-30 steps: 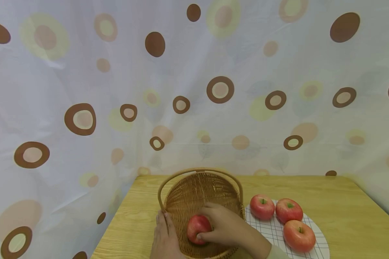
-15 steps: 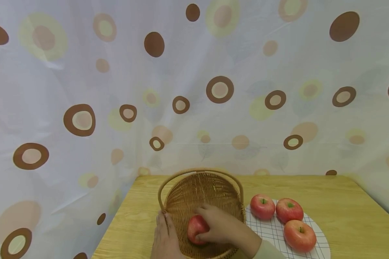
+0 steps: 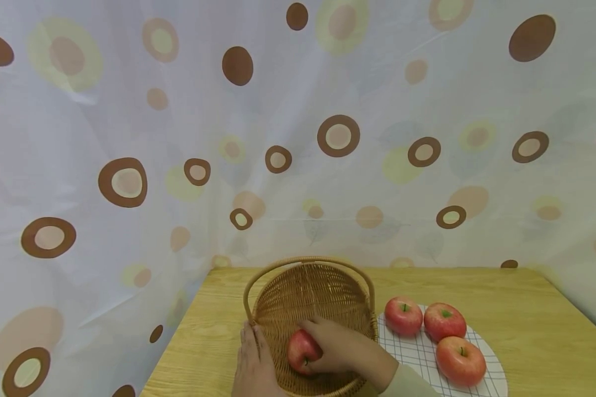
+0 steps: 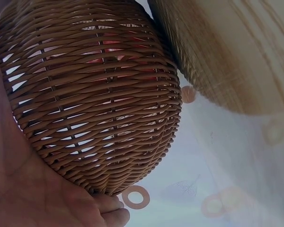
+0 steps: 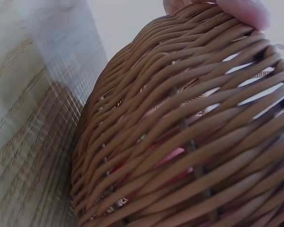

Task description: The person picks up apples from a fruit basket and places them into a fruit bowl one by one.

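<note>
In the head view a brown wicker basket (image 3: 323, 286) with an arched handle stands on the table, its opening facing me. My left hand (image 3: 254, 361) rests along its left side, fingers fairly straight up towards the rim; in the left wrist view that palm (image 4: 33, 184) lies against the weave. Inside the basket, my right hand (image 3: 338, 347) holds a red apple (image 3: 302, 352) from the right, fingers reaching over its far side. The apple's stem shows near the thumb. Only patches of red show through the basket wall (image 5: 180, 137) in the right wrist view.
Right of the basket lies a round white placemat (image 3: 402, 342) with a blue grid. Three apples sit on it: a red one (image 3: 403, 317), another red one (image 3: 444, 322) and a paler one (image 3: 461, 361). A spotted curtain (image 3: 298, 110) hangs behind the wooden table (image 3: 526, 320).
The right hand has shifted slightly within the basket; its thumb has slid right on the apple, uncovering the stem. The left hand, the basket and the apples on the mat stay in place.
</note>
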`<action>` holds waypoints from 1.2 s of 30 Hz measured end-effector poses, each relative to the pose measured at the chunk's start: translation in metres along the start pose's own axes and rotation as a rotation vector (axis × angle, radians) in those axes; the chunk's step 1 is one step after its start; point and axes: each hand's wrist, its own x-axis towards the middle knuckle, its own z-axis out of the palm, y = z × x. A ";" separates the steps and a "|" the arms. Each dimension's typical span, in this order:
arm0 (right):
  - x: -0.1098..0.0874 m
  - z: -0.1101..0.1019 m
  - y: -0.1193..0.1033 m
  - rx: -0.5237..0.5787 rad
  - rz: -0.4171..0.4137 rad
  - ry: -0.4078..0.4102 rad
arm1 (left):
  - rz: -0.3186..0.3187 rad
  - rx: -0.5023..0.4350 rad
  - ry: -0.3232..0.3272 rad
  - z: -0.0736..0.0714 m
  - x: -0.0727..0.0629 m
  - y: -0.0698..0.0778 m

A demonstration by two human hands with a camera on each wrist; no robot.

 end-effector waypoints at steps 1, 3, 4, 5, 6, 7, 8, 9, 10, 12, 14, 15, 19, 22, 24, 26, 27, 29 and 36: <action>0.000 0.000 0.000 0.001 0.005 -0.009 | -0.002 0.000 -0.001 0.000 0.000 0.000; 0.000 0.000 0.001 -0.003 0.005 -0.022 | -0.004 -0.002 -0.004 0.000 0.000 0.001; 0.001 0.001 0.001 -0.003 0.001 -0.024 | -0.005 -0.004 -0.004 0.000 0.000 0.001; 0.001 0.001 0.002 -0.004 -0.007 -0.024 | -0.002 -0.003 -0.004 -0.001 0.000 0.001; 0.001 0.001 0.002 -0.003 -0.017 -0.023 | -0.003 -0.002 -0.006 -0.001 0.000 0.001; 0.001 0.001 0.002 -0.002 -0.025 -0.020 | -0.003 -0.002 -0.009 -0.001 0.000 0.001; 0.001 0.001 0.002 0.002 -0.033 -0.016 | -0.005 -0.006 -0.014 -0.001 0.000 0.001; 0.001 0.001 0.003 0.007 -0.039 -0.013 | -0.006 -0.011 -0.017 -0.001 0.000 0.001; 0.001 0.001 0.003 0.011 -0.044 -0.010 | -0.006 -0.014 -0.017 -0.001 0.000 0.001; 0.001 0.000 0.003 0.018 -0.053 -0.003 | -0.011 -0.021 -0.015 -0.001 0.000 0.002; 0.001 0.000 0.004 0.022 -0.054 0.002 | -0.009 -0.022 -0.006 0.000 0.000 0.002; 0.001 0.000 0.004 0.022 -0.056 0.005 | -0.007 -0.018 -0.001 0.000 0.000 0.002; 0.000 0.001 0.005 0.022 -0.063 0.015 | -0.001 -0.003 0.003 0.001 0.000 0.002; 0.000 0.001 0.006 0.021 -0.072 0.023 | 0.004 0.006 0.005 0.001 -0.001 0.002; 0.000 0.002 0.006 0.018 -0.080 0.030 | 0.005 0.006 0.003 0.000 -0.001 0.002; 0.000 0.003 0.007 0.018 -0.084 0.036 | 0.002 -0.004 -0.006 0.000 -0.001 0.002; -0.001 0.004 0.007 0.018 -0.085 0.039 | -0.003 -0.009 -0.014 0.000 -0.001 0.002; -0.001 0.004 0.008 0.018 -0.093 0.047 | -0.005 -0.012 -0.022 0.000 -0.001 0.001; -0.003 0.004 0.006 0.026 -0.127 0.059 | 0.018 0.026 0.026 0.001 -0.002 0.002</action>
